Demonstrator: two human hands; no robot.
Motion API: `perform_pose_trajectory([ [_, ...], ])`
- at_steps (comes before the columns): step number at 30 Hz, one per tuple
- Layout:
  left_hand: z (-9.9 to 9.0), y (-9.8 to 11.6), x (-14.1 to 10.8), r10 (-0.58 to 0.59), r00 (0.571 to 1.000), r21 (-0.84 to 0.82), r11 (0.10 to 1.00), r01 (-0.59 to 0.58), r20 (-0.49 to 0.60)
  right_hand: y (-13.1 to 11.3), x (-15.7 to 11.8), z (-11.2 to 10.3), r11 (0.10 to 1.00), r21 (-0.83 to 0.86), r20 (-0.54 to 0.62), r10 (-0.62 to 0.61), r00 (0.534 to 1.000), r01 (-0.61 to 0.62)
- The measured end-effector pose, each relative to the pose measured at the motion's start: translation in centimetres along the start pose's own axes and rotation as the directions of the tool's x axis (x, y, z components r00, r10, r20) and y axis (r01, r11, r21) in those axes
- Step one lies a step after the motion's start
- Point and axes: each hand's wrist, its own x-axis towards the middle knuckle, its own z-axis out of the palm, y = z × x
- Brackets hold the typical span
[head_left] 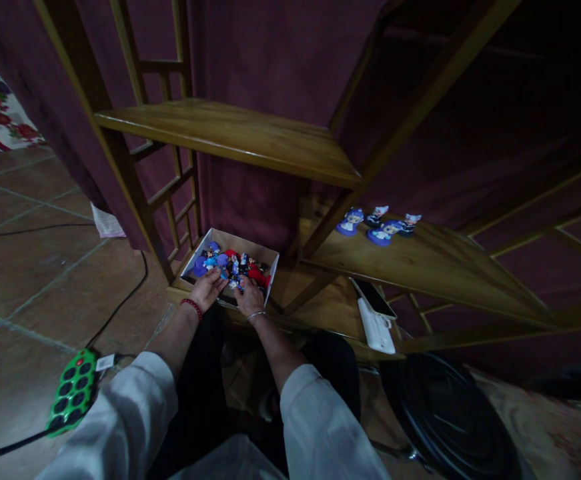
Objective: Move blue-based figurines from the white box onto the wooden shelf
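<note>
A shallow white cardboard box [276,267] on the low shelf holds several small cartoon figurines [223,261] in blue, purple, red and black. My left hand [207,288], with a red bead bracelet, is over the box's front left part, its fingers closed on a small blue figurine. Close beside it, my right hand [250,298], with a pale bracelet, has its fingertips closed around a small blue and white figurine [233,284]. The fingers partly cover both pieces. On the raised shelf to the right, several figurines [383,232] stand on purple or dark bases.
The wooden rack [230,133] has a shelf above the box and slanting posts. A phone [374,297] and a white object [376,328] lie at the right. A black round stool [450,413] and green power strip [73,390] with cables flank me.
</note>
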Motion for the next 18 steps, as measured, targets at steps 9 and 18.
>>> perform_pose_trajectory([
  [9,-0.02,0.02,0.04,-0.012,1.000,0.007,1.000,0.013,-0.015,0.02,-0.09,-0.02,0.996,-0.080,-0.001,0.026,1.000,-0.026],
  [18,-0.12,0.02,-0.02,-0.007,1.000,0.013,1.000,0.006,0.016,0.53,0.06,0.23,0.998,0.055,-0.017,-0.001,1.000,0.002],
])
